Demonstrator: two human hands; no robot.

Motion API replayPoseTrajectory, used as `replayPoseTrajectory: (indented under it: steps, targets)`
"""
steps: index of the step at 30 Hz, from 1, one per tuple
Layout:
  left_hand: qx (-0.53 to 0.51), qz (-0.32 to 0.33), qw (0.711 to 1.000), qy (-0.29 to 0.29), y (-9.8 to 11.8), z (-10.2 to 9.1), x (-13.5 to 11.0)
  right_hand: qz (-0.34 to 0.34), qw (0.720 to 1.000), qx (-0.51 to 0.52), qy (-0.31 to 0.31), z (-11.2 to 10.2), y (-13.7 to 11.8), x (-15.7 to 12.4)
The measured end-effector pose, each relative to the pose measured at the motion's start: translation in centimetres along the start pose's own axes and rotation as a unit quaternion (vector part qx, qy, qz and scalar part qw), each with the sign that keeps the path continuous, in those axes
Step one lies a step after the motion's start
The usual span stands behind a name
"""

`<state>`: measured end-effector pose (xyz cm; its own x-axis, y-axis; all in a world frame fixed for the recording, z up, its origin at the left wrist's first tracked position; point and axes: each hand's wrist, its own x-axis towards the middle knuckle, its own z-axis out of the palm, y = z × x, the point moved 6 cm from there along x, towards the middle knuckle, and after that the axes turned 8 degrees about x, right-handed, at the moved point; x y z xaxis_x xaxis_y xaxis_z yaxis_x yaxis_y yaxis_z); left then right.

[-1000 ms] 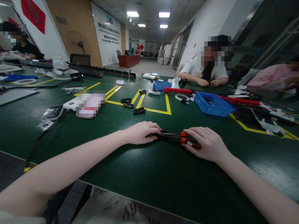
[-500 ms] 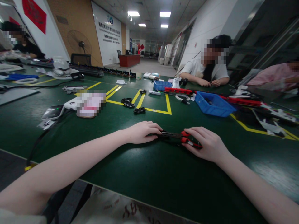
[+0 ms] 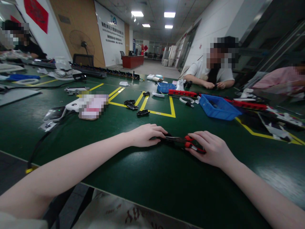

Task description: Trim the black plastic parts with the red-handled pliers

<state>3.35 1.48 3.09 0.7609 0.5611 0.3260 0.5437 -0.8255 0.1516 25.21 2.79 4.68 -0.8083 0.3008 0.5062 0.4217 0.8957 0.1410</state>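
Note:
My right hand (image 3: 212, 148) is closed around the red and black handles of a pair of pliers (image 3: 189, 144), whose long narrow jaws point left. At the tip of those jaws, my left hand (image 3: 149, 135) pinches a small black part (image 3: 168, 136), mostly hidden by the fingers and the pliers. I cannot tell whether the jaws grip the part. Beyond my hands, several black plastic pieces (image 3: 143, 113) lie on the green table (image 3: 133, 197) near yellow tape lines.
A blue bin (image 3: 218, 108) stands at the right, with red strips (image 3: 182, 93) behind it. At left lie a phone (image 3: 91, 109), a white device (image 3: 54, 113) and a black cable (image 3: 38, 146). A co-worker (image 3: 216, 68) sits across the table, others at both sides.
Both hands stay in nearly the same place, still on the pliers and the small black part. The view has shifted very slightly.

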Motion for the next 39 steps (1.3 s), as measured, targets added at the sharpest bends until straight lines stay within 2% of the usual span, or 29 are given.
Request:
replayPoseTrajectory:
  steps: [7,17,26,35,39]
  targets:
    - [-0.033,-0.014,0.999,0.022,-0.4,-0.1,0.2,-0.015,1.0,-0.021,0.003,-0.1,-0.7,0.2]
    - [-0.098,-0.032,0.993,0.059,-0.6,-0.2,0.1,0.002,1.0,-0.01,0.008,-0.1,-1.2,0.6]
    - [-0.124,-0.033,0.99,0.056,-0.6,0.0,0.0,0.021,1.0,0.02,-0.008,0.1,-1.0,0.5]
    - [-0.141,-0.043,0.988,0.044,-1.0,0.3,0.2,0.085,0.993,0.072,-0.034,0.4,-0.6,0.6]
    - [-0.117,-0.048,0.991,0.041,-1.1,0.3,0.2,0.1,0.99,0.087,-0.045,0.5,-0.5,0.6]
